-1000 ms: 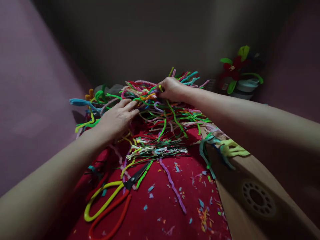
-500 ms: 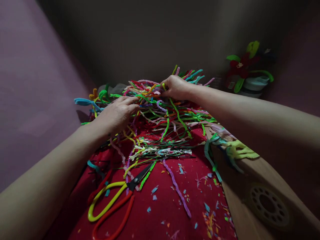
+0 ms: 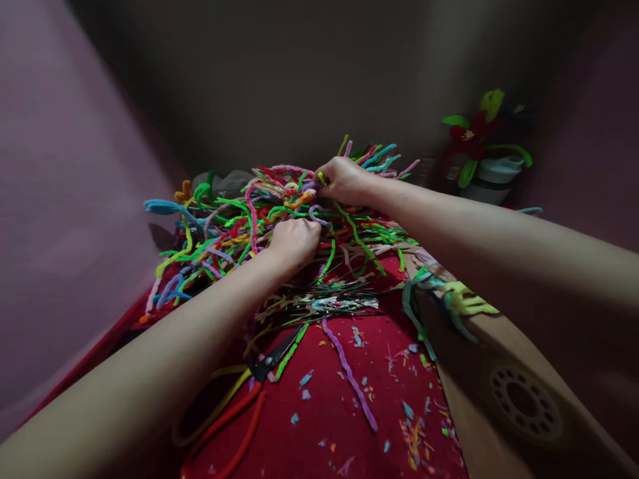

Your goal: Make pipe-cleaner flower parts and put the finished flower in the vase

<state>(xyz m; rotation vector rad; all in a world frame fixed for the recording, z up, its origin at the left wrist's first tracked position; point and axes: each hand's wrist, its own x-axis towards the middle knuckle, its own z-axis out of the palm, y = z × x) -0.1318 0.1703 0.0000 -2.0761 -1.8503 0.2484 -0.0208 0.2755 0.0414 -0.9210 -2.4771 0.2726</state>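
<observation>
A big tangled pile of fuzzy pipe cleaners (image 3: 234,223) in many colours lies across the far part of a red cloth. At its near middle, my left hand (image 3: 294,245) is closed with the fingers curled under; what they hold is hidden. My right hand (image 3: 344,181) pinches at the back of the pile, and a yellow-green pipe cleaner (image 3: 322,178) shows at its fingertips. Just this side of the hands lies a bunch of thin dark-stemmed flower stamens (image 3: 329,303) with pale tips.
Scissors (image 3: 262,366) with yellow and red handles lie in front, partly behind my left forearm. Coloured scraps litter the red cloth (image 3: 339,386). To the right are a wooden surface (image 3: 479,399), a holed disc (image 3: 526,402) and a red pipe-cleaner flower (image 3: 468,135) by a pale container (image 3: 494,179).
My left hand has moved right and nearer, from the pile's left side to its middle, and its fingers have curled in. My right hand stays at the back of the pile.
</observation>
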